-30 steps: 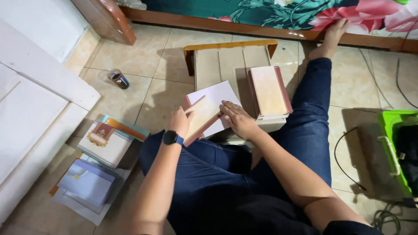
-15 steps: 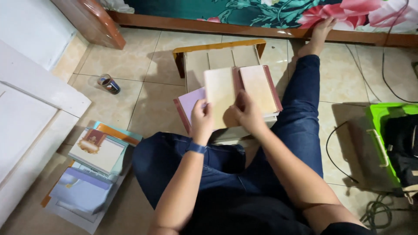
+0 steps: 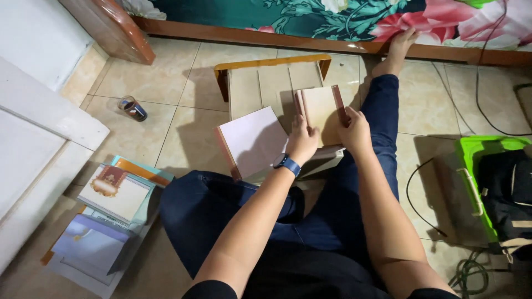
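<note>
From the head camera I look down on a person seated on the tiled floor (image 3: 166, 77), legs stretched toward a bed with a flowered cover (image 3: 354, 16). A low folding bench (image 3: 266, 77) with a cream top and wooden rim stands over the lap. On it lies an open book (image 3: 277, 133): the left half, pale lilac-white with a reddish edge, tilts up off the bench, and the right half, cream with a pinkish spine edge, lies flat further back.

The left hand (image 3: 302, 141), a dark watch at its wrist, rests fingers-down at the fold between the halves, curled loosely over the page; I judge it presses rather than clamps. The right hand (image 3: 354, 130) lies against the right edge of the cream half, fingers closed lightly round that edge, thumb on top.

To do this well, I would keep the left hand's pressure at the fold so the book does not slide off the bench's near lip, and turn with the right hand at the page edge only, lifting slowly so thin paper does not crease.

Left of the legs a pile of books and folders (image 3: 105, 216) lies on the floor, a small dark can (image 3: 132, 108) beyond it. At right, a green crate (image 3: 476, 166) holds a black bag, cables trailing beside.
</note>
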